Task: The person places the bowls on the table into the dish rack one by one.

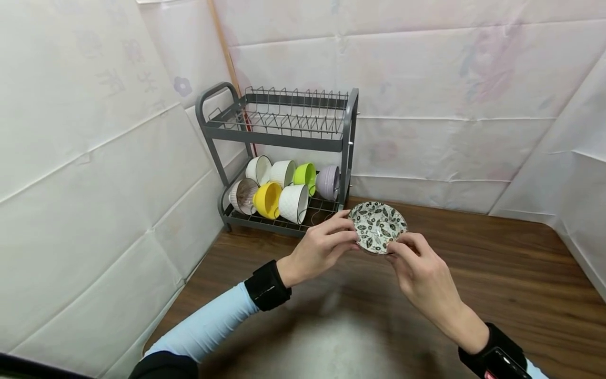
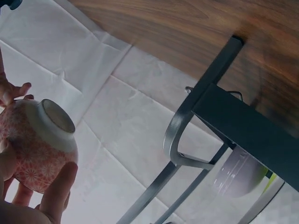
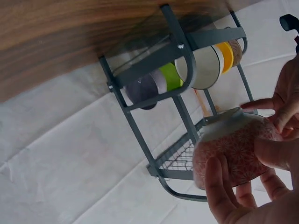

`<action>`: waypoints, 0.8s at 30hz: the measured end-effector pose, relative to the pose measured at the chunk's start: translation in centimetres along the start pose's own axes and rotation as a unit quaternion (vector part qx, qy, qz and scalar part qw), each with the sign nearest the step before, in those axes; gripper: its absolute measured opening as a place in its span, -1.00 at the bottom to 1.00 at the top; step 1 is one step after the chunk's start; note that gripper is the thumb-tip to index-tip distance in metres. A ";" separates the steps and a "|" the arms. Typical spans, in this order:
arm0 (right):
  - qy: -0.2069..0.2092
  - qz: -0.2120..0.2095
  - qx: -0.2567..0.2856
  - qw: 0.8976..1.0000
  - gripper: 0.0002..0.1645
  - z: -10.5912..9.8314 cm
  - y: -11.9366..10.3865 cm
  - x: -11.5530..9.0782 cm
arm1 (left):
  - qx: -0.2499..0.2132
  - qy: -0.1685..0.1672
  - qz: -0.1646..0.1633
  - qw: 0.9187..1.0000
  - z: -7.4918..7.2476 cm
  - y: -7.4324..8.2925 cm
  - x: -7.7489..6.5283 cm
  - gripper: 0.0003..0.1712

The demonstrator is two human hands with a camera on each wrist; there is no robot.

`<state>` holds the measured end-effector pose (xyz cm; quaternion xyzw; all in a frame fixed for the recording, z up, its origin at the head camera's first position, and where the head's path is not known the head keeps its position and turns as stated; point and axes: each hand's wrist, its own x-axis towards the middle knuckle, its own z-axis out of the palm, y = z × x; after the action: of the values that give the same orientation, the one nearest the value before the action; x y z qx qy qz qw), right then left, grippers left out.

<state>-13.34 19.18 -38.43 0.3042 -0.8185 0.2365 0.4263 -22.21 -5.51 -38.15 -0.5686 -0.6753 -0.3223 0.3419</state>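
Note:
A bowl [image 1: 377,226] is held up between both hands, its inside patterned with dark leaves on white and turned toward the head camera. Its outside shows in the left wrist view as a bowl [image 2: 35,165] with a pinkish-red flower pattern and a plain white foot. My left hand [image 1: 322,245] grips the bowl's left side, fingers at the rim. On the lower right rim my right hand [image 1: 421,268] pinches it between thumb and fingers. Both wrist views show fingers curled round its sides.
A dark two-tier dish rack [image 1: 279,138] stands at the back left. Its lower tier holds several tilted bowls, among them a yellow bowl [image 1: 267,200], a green bowl [image 1: 304,175] and a lavender bowl [image 1: 327,182]. Wooden tabletop [image 1: 497,263] lies below; white sheeting hangs behind.

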 end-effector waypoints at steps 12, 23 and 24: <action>-0.024 0.053 -0.025 0.998 -0.43 -1.0 2.0 -1.9 | 0.096 -0.086 0.006 0.992 -6.4 -2.3 -1.1 -0.76; -0.023 0.081 -0.025 0.996 -0.51 -1.5 3.1 -2.8 | 0.183 -0.239 -0.015 0.954 -10.6 -5.2 -1.0 -0.53; -0.024 0.083 -0.025 0.996 -0.55 -1.6 3.2 -2.9 | 0.193 -0.254 -0.017 0.948 -10.8 -5.5 -0.8 -0.54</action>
<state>-13.43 23.28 -40.43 0.2300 -0.8565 0.2429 0.3931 -26.48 -15.62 -33.05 -0.5431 -0.7988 -0.0364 0.2564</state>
